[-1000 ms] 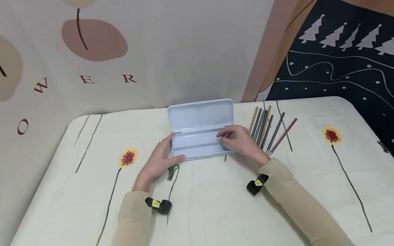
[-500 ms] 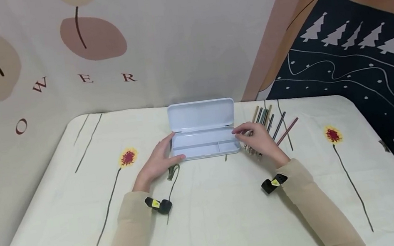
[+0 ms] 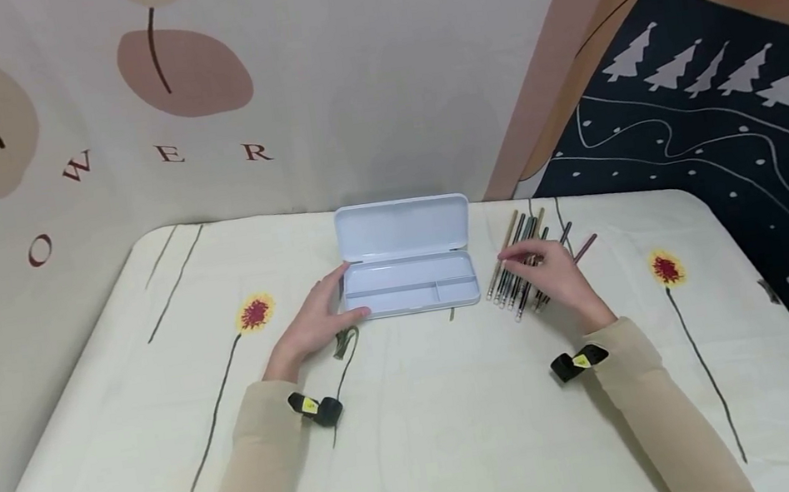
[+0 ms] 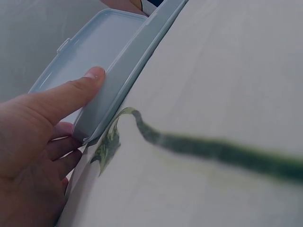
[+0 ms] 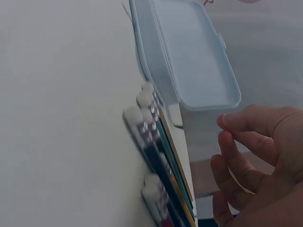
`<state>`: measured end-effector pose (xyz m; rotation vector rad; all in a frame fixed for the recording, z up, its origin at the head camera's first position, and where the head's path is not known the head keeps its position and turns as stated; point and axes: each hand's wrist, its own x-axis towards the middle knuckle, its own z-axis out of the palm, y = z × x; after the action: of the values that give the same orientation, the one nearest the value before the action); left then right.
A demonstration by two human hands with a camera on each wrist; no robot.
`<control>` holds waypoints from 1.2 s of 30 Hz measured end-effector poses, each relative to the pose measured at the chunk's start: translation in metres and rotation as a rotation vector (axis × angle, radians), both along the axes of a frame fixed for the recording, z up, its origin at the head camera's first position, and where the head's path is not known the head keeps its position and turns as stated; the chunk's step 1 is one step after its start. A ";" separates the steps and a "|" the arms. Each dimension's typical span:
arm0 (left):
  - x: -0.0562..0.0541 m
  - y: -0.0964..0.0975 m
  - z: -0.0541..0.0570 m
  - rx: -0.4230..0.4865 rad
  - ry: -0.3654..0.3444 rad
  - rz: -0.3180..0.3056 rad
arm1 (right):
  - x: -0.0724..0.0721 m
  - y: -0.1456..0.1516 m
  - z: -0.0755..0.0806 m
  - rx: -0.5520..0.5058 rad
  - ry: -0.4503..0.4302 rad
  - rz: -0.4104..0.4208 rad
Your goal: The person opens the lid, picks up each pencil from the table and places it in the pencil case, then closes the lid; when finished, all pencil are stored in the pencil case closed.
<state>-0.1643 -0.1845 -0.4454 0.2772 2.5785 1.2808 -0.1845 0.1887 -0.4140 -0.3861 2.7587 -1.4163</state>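
A pale blue pencil case (image 3: 411,285) stands with its lid (image 3: 403,228) raised, its tray divided into compartments. My left hand (image 3: 312,322) holds the case's left end; in the left wrist view the thumb (image 4: 78,92) lies on its front rim and the other fingers are against its side. To the right of the case several pencils (image 3: 501,277) with white erasers lie in a loose bundle. Over these pencils hovers my right hand (image 3: 553,270), fingers loosely bent. The right wrist view shows the thumb and index fingertips close together with nothing between them.
A white cloth with printed flowers (image 3: 255,313) covers the table. Behind it rises a pale wall hanging (image 3: 374,97) with printed letters, and a dark panel with trees (image 3: 717,116) is at the right.
My right hand has moved right, from inside the pencil case's right compartment to above the pencils. The left hand stays on the case, which has not moved.
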 end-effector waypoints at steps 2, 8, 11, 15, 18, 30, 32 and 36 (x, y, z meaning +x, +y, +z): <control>0.000 0.000 0.000 -0.002 -0.001 0.001 | 0.001 0.005 0.000 0.006 0.002 -0.007; 0.000 0.000 -0.002 0.010 0.003 0.008 | 0.002 0.021 0.000 0.000 -0.009 -0.022; 0.000 0.000 -0.002 0.015 0.008 0.007 | 0.001 0.027 -0.001 -0.001 -0.015 -0.027; 0.001 0.000 0.000 0.015 0.003 0.004 | 0.000 0.036 -0.003 0.000 -0.030 -0.040; 0.001 0.000 0.001 0.013 -0.003 0.004 | 0.000 0.042 -0.004 0.006 -0.032 -0.045; 0.002 0.000 0.001 0.003 0.011 -0.001 | 0.000 0.069 -0.003 0.055 -0.026 -0.081; 0.002 0.000 0.001 0.003 0.015 -0.005 | -0.001 0.075 -0.005 0.060 -0.045 -0.087; 0.003 -0.001 0.001 0.005 0.020 -0.011 | -0.003 0.085 -0.007 0.066 -0.080 -0.107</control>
<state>-0.1612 -0.1856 -0.4448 0.3070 2.5867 1.2877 -0.1878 0.2733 -0.4209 -0.1777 2.7903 -1.3261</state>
